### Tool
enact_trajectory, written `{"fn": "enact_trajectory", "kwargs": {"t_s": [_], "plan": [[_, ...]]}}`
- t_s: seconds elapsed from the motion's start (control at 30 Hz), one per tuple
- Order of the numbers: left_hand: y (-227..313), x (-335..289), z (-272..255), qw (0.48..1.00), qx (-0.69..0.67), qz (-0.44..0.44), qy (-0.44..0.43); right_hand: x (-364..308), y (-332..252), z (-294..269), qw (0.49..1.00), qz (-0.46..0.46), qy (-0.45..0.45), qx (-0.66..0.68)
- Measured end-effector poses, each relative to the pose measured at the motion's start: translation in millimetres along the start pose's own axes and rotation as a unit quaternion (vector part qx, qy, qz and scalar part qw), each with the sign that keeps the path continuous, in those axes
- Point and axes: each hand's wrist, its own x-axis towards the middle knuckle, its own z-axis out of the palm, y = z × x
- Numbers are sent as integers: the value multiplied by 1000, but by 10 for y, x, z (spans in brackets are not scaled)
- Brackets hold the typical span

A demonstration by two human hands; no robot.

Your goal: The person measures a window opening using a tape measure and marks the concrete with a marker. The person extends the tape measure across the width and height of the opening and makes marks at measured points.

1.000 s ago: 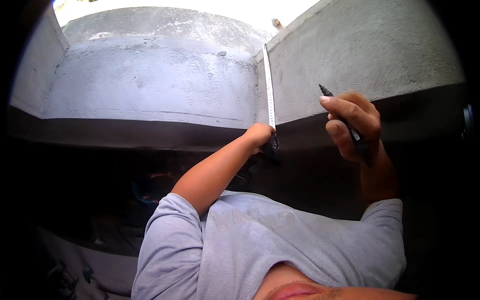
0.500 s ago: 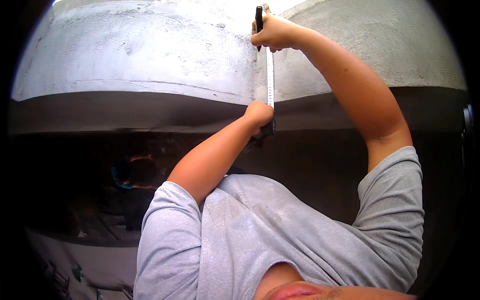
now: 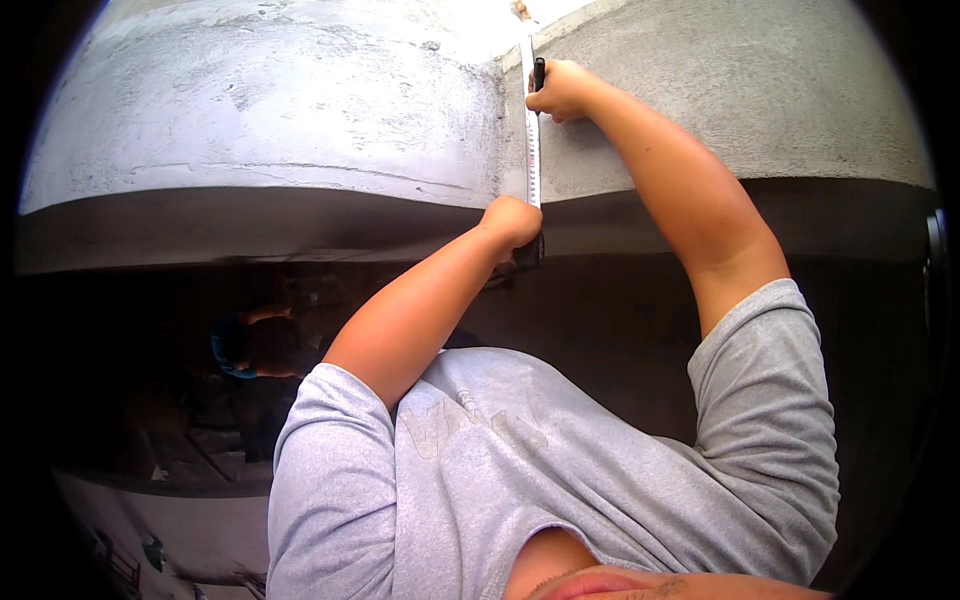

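Observation:
Raised in front of me, my left hand (image 3: 514,222) is wrapped round the dark case of a tape measure (image 3: 531,251). From the case, the white blade (image 3: 533,168) runs up over the grey plastered surface, close to its inner corner, toward the top of the view. Higher up, my right hand (image 3: 564,92) grips a black marker (image 3: 539,73). Its thumb and fingertips lie at the blade, partly covering the blade's edge. Because of the fingers, the marker's tip cannot be made out.
Rough cement wall faces (image 3: 300,110) meet at the corner behind the blade, and their lower edge overhangs a dark space. In that space, at the left, another person with a blue head covering (image 3: 232,345) is dimly visible. A small brownish piece (image 3: 521,11) sits at the top.
My right hand has come down along the blade with the marker, uncovering the blade's upper stretch. My left hand and the tape case have shifted slightly left.

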Motion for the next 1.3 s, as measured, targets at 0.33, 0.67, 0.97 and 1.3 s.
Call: {"fn": "enact_trajectory", "kwargs": {"t_s": [0.33, 0.67, 0.97, 1.3], "plan": [[63, -79, -17, 999, 36, 3, 3, 65, 61, 14, 994, -31, -24, -100], [-30, 75, 18, 1000, 7, 0, -12, 43, 16, 28, 994, 5, -23, -105], [10, 23, -2, 1000, 20, 4, -8, 61, 11, 14, 990, -12, -15, -137], [-66, 140, 32, 1000, -1, 2, -15, -123, -166, -134, 995, 31, 12, -97]]}}
